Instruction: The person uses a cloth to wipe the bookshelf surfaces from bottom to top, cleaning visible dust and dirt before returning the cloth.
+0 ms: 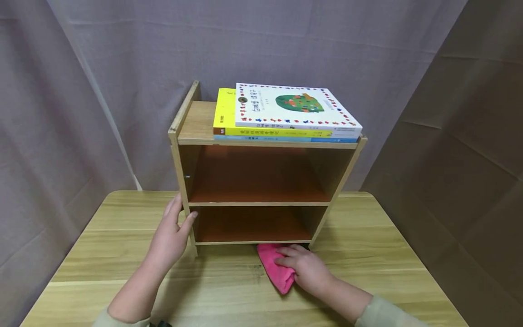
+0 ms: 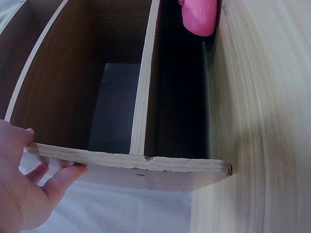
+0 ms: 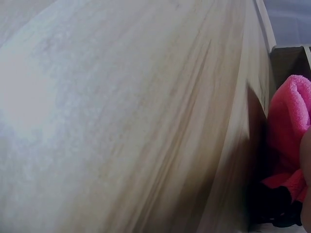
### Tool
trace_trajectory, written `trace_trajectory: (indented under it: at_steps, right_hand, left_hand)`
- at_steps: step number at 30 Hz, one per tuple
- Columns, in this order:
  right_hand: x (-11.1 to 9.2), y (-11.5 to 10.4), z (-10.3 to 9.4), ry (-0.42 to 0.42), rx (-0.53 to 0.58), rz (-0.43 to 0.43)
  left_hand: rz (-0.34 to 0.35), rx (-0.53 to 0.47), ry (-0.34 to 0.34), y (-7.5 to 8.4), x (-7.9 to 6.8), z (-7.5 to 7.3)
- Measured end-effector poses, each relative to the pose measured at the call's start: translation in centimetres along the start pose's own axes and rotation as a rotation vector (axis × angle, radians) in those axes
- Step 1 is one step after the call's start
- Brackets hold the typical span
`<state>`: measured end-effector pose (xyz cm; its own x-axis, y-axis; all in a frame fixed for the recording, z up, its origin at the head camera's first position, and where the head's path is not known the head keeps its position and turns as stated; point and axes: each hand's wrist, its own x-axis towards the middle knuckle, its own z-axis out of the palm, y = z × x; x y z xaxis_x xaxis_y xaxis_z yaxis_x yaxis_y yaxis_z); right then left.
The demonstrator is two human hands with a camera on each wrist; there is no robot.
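Note:
A wooden shelf unit (image 1: pixel 180 172) with two open compartments stands on the table (image 1: pixel 229 290). My left hand (image 1: pixel 173 231) grips its left side panel low down, thumb on the front edge and fingers on the outer face. The left wrist view shows that hand (image 2: pixel 24 194) on the panel edge of the shelf (image 2: pixel 141 162). A pink cloth (image 1: pixel 267 261) lies bunched on the table just in front of the shelf's bottom right. My right hand (image 1: pixel 308 268) holds it down, fingers curled over it. The cloth (image 3: pixel 286 126) fills the right edge of the right wrist view.
A stack of three books (image 1: pixel 294 109) lies flat on the shelf's top board. Both compartments hold nothing. Grey curtains hang behind and on both sides. Bare tabletop (image 3: pixel 121 121) stretches left and right of the shelf and toward the near edge.

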<state>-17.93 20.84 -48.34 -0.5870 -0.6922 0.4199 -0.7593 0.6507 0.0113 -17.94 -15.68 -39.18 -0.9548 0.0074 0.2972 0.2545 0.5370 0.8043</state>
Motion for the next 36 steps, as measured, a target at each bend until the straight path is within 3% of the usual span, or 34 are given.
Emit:
trace_trajectory:
  at_steps: [18,27,36]
  right_hand:
    - [0.9,-0.6,0.5,0.056,-0.009,-0.034]
    - [1.4,-1.0,0.6,0.008,-0.009,-0.006]
    - [2.0,-1.7,0.9,0.035,0.029,-0.004]
  left_hand:
    - [-0.014,-0.011,0.011,-0.1,-0.2,-0.1]
    - [-0.009,-0.016,0.015,-0.2,-0.2,0.0]
    - [0.005,-0.016,0.017,-0.1,0.1,0.1]
